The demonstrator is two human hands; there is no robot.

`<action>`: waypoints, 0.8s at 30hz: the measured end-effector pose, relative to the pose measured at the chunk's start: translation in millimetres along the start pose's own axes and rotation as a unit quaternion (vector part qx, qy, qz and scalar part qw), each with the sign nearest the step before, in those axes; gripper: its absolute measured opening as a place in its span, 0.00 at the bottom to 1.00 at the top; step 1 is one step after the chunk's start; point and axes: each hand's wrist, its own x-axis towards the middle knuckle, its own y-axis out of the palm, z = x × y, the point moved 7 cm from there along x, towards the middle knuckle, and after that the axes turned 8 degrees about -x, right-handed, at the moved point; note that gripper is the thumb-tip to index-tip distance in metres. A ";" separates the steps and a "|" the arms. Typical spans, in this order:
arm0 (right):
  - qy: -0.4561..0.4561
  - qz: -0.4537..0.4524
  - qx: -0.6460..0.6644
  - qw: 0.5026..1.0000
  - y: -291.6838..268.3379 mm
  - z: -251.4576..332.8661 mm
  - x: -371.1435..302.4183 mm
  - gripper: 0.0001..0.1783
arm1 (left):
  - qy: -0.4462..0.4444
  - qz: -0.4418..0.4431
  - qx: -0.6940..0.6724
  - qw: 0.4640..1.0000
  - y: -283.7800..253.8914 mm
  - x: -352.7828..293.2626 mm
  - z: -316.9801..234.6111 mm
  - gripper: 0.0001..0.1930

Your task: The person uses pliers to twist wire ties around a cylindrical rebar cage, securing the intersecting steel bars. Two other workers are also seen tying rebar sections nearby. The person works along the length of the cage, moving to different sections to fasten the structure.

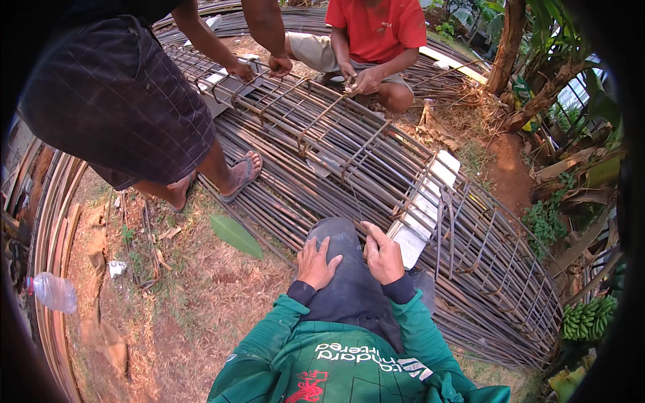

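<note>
My left hand [319,263] lies on my dark-trousered knee, fingers spread and holding nothing. Beside that knee, my right hand [384,255] has its fingers curled. A thin wire [355,195] runs from its fingertips toward the steel bars, and the hand seems to pinch its end. In front of me stretches a long reinforcing-bar cage [376,144] with square stirrups, over a bundle of loose rebar [282,181]. To the right of my right hand is a white board [410,242] among the bars. A pair of long-handled pincers [451,232] rests next to it.
At the upper left a standing person in sandals [245,176] has both hands on the cage. Across it crouches a person in a red shirt [386,30], hands at its edge. A clear plastic bottle [55,293], a green leaf [235,236] and green bananas [588,318] lie around.
</note>
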 end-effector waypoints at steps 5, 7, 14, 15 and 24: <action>-0.057 -0.041 -0.027 0.997 4.4 4.2 9.5 0.19 | -0.022 0.023 -0.009 0.999 1.6 16.6 2.2 0.36; -0.064 -0.041 -0.013 0.997 6.5 3.7 12.1 0.19 | -0.025 0.023 -0.011 0.999 0.8 20.4 0.1 0.33; 0.001 0.082 0.138 0.987 27.1 31.7 37.8 0.21 | -0.026 -0.026 -0.442 0.896 -48.8 82.5 -10.1 0.24; -0.009 0.090 0.147 0.985 32.7 40.0 46.7 0.21 | -0.036 -0.016 -0.572 0.820 -70.9 97.8 -29.6 0.24; -0.088 0.038 0.108 0.990 73.6 114.4 117.8 0.23 | 0.014 -0.050 -0.694 0.718 -191.7 209.5 -18.0 0.11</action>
